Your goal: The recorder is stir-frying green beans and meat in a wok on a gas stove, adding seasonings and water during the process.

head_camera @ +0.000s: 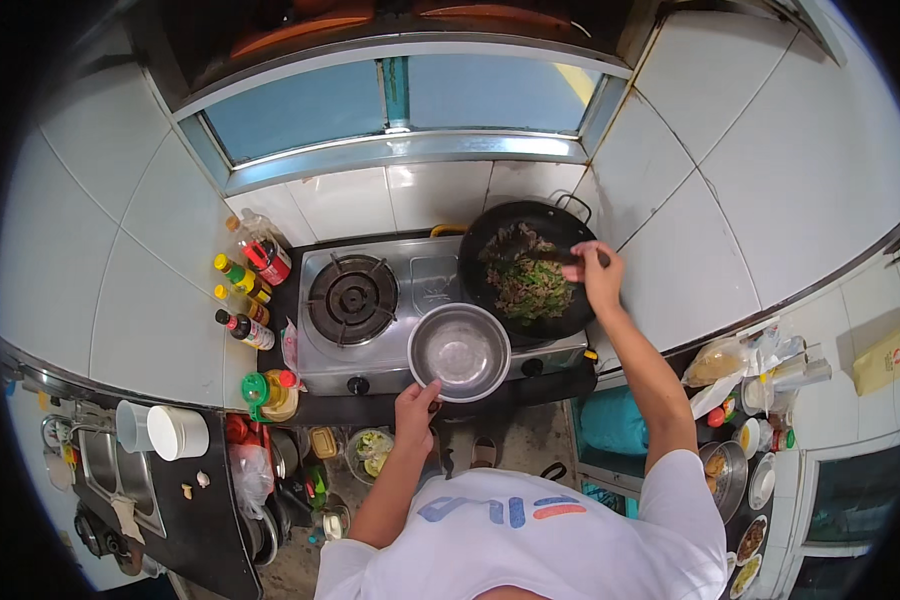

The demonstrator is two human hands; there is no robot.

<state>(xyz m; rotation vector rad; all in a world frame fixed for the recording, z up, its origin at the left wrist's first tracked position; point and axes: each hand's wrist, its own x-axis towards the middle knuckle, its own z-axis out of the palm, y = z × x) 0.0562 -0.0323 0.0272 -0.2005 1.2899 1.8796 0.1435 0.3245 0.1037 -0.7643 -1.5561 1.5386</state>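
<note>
In my left hand [418, 420] is a round metal bowl [459, 352], gripped by its near rim with the thumb on top. Its inside looks bare, and it hovers over the front edge of the gas stove [401, 367]. A black wok [480, 300] with loop handles sits on the right burner. Chopped meat and green vegetables [532, 289] lie inside it. Above the wok's right side, my right hand [598, 276] holds a dark-handled utensil [562, 257], its far end among the food. What kind of utensil it is cannot be made out.
The left burner [353, 300] carries no pan. Several sauce bottles [247, 330] stand along the left wall, with an oil jug [279, 394] nearer. A sink [120, 472] and a white tub [178, 433] are at left. On the right counter are a steamer pan [727, 480] and plated dishes [751, 538].
</note>
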